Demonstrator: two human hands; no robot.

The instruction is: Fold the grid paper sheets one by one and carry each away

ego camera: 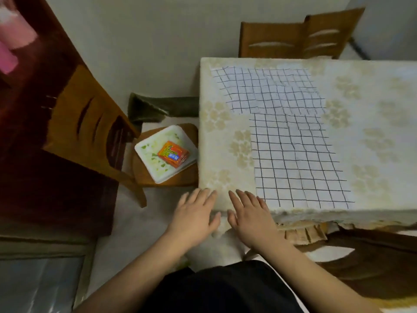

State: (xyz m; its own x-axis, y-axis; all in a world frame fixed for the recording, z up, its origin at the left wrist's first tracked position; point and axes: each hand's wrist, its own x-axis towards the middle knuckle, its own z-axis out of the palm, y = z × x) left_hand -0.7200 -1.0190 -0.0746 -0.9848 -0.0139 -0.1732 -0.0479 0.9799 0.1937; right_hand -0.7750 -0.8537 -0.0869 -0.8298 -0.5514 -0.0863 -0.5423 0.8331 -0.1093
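Now both hands — left (195, 216), right (249, 216) — lie flat and empty at the table's (222, 132) near-left corner, probably ready to reach the near sheet (297, 161) — none folded yet.

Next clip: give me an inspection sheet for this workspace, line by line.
Surface: table with pale flowered cloth.
Job's things: near grid sheet and far grid sheet lie flat, unfolded, overlapping.
Clutter: orange packet on a white tray on a chair seat.
Hands: left hand and right hand open at the table's near corner, holding nothing.
Cables: nothing seen.
Surroundings: wooden chair left, another chair behind the table.
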